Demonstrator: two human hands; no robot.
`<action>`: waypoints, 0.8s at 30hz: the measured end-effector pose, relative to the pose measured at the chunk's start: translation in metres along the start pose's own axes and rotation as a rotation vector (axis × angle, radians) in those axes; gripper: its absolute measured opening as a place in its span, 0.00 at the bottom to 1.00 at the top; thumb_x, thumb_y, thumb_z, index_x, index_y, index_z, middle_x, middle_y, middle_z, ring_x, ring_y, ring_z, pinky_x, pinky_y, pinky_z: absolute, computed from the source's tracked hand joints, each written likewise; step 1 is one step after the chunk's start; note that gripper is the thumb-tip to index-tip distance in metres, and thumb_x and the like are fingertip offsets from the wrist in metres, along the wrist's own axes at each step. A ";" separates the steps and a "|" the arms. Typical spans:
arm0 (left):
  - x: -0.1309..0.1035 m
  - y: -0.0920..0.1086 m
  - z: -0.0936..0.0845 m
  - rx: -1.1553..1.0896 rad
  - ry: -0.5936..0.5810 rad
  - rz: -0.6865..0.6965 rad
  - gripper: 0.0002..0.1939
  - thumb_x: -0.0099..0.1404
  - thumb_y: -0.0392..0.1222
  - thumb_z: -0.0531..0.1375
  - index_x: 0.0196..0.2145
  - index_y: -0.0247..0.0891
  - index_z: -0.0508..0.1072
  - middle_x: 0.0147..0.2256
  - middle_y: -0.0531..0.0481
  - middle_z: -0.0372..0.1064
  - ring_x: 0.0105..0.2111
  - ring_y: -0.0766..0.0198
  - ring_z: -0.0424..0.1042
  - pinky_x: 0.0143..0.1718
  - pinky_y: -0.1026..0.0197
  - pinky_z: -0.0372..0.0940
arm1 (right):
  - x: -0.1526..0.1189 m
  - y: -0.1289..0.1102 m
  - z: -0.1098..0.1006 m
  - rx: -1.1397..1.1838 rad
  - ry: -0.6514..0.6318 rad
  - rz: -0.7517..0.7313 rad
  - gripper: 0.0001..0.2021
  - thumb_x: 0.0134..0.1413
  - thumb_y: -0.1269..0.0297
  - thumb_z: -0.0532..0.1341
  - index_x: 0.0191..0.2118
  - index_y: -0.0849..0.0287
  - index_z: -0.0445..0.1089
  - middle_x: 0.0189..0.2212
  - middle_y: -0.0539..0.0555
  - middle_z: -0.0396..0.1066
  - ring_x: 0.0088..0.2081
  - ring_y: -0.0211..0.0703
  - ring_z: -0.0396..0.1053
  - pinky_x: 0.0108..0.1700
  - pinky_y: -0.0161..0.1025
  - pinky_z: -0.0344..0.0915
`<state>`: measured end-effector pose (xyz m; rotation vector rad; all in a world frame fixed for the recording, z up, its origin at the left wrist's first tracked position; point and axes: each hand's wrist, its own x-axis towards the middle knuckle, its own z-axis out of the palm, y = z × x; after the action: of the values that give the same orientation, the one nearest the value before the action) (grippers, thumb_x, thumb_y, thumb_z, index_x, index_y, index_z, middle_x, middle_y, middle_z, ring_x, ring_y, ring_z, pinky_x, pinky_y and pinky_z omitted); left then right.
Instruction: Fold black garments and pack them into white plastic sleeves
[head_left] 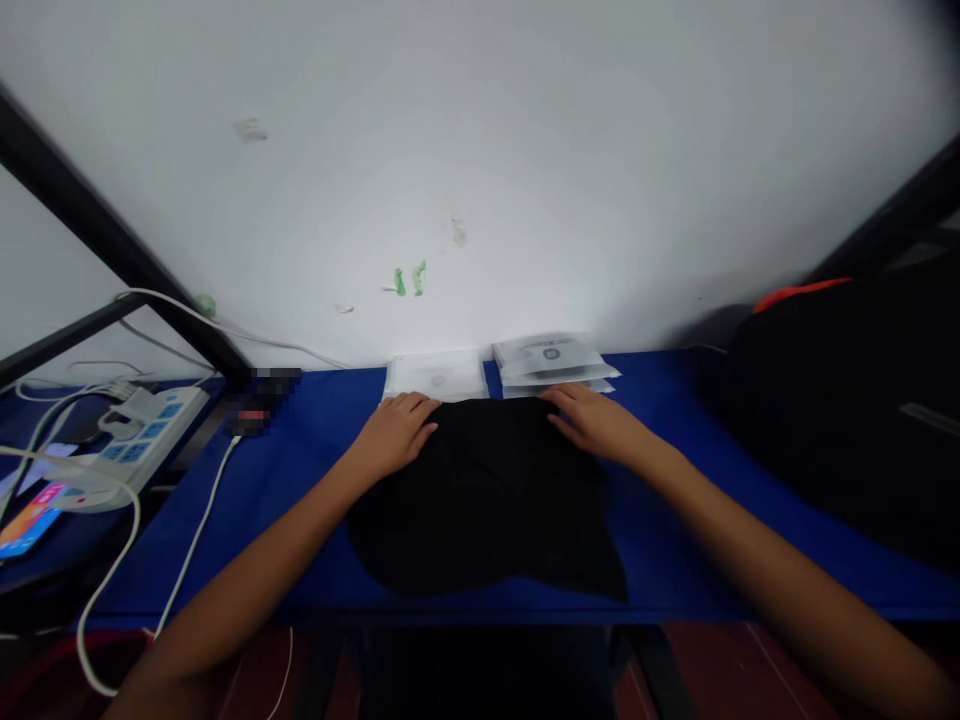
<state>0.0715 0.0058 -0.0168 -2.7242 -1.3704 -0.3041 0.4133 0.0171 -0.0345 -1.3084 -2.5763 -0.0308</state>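
A black piece of cloth (487, 500), perhaps a folded garment, lies on the blue tabletop (675, 560) in front of me. Its lower edge is uneven, with a pointed corner at the right. My left hand (397, 432) rests on the cloth's far left corner, fingers stretched and thumb apart. At the far right corner, my right hand (589, 420) touches the cloth with its fingers extended inward and the thumb separate. Just beyond the cloth are a white plastic packet (436, 374) and a small stack of printed clear bags (555, 355).
A large dark heap with an orange edge (847, 420) takes up the right side. On the left are a power strip (150, 440), a lit phone (30, 520) and loose white cables (199, 530). A white wall (525, 150) closes off the back.
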 end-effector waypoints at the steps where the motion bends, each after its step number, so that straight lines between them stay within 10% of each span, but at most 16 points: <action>1: 0.007 0.002 0.004 0.006 -0.035 0.008 0.17 0.70 0.42 0.55 0.54 0.35 0.66 0.50 0.40 0.67 0.49 0.51 0.67 0.50 0.50 0.62 | 0.005 0.002 0.006 -0.028 -0.014 -0.013 0.14 0.61 0.69 0.52 0.51 0.62 0.66 0.48 0.64 0.70 0.50 0.54 0.68 0.51 0.49 0.67; 6: 0.018 0.004 0.015 -0.015 -0.106 -0.013 0.11 0.66 0.43 0.60 0.44 0.35 0.70 0.44 0.42 0.68 0.46 0.51 0.67 0.48 0.51 0.62 | 0.016 0.002 0.017 -0.081 -0.027 -0.023 0.13 0.60 0.73 0.53 0.48 0.62 0.68 0.43 0.62 0.69 0.46 0.53 0.67 0.47 0.48 0.68; 14: -0.019 0.030 -0.012 -0.204 0.148 0.102 0.05 0.67 0.32 0.54 0.40 0.37 0.67 0.38 0.45 0.68 0.41 0.55 0.67 0.44 0.52 0.62 | -0.023 -0.016 -0.020 0.118 0.157 -0.105 0.12 0.61 0.71 0.50 0.44 0.58 0.69 0.38 0.59 0.68 0.41 0.51 0.66 0.43 0.49 0.67; 19: -0.054 0.039 -0.024 -0.505 -0.039 0.285 0.10 0.68 0.41 0.58 0.47 0.40 0.67 0.42 0.47 0.70 0.44 0.59 0.69 0.48 0.55 0.64 | -0.072 -0.033 -0.029 0.295 -0.008 -0.157 0.07 0.58 0.70 0.56 0.40 0.56 0.70 0.46 0.59 0.68 0.48 0.51 0.67 0.48 0.50 0.67; 24: -0.058 -0.004 -0.002 -0.404 0.207 -0.136 0.17 0.68 0.44 0.57 0.53 0.38 0.66 0.51 0.42 0.65 0.53 0.53 0.64 0.56 0.47 0.60 | -0.084 -0.038 -0.018 0.292 -0.001 -0.138 0.05 0.60 0.67 0.57 0.40 0.56 0.70 0.47 0.60 0.69 0.51 0.52 0.67 0.53 0.54 0.65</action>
<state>0.0343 -0.0382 -0.0272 -2.7930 -1.5806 -0.9394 0.4342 -0.0748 -0.0326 -1.0248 -2.5476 0.3086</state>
